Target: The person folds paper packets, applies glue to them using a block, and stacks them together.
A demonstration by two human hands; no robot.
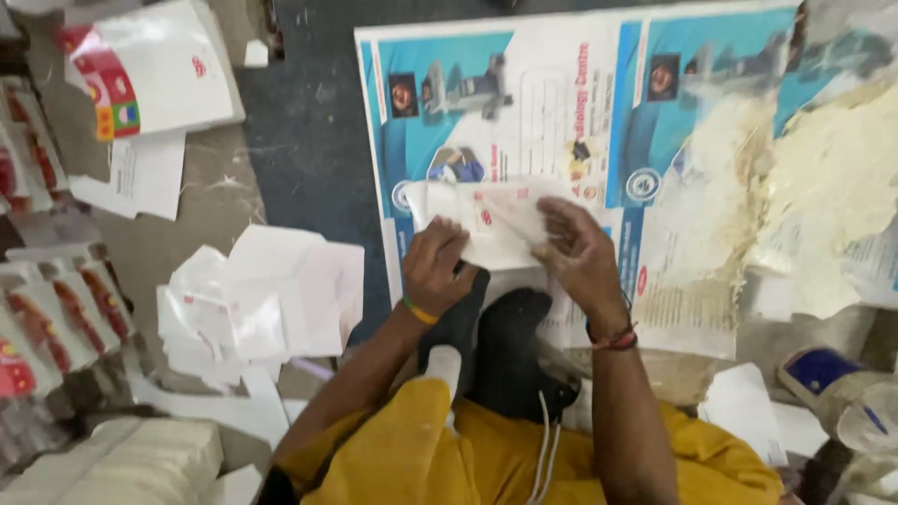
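A white paper sheet with red print lies folded on a large blue-and-white poster spread on the floor. My left hand pinches its lower left edge, fingers curled on the paper. My right hand presses down on its right part, fingers bent over it. Both wrists wear thread bands. My yellow sleeves and dark-clad knees show below the hands.
A loose heap of white folded papers sits left of my left arm. Stacks of red-printed packets line the left edge, with a white stack at bottom left. Dried yellowish paste covers the poster's right. A blue-rimmed container stands at lower right.
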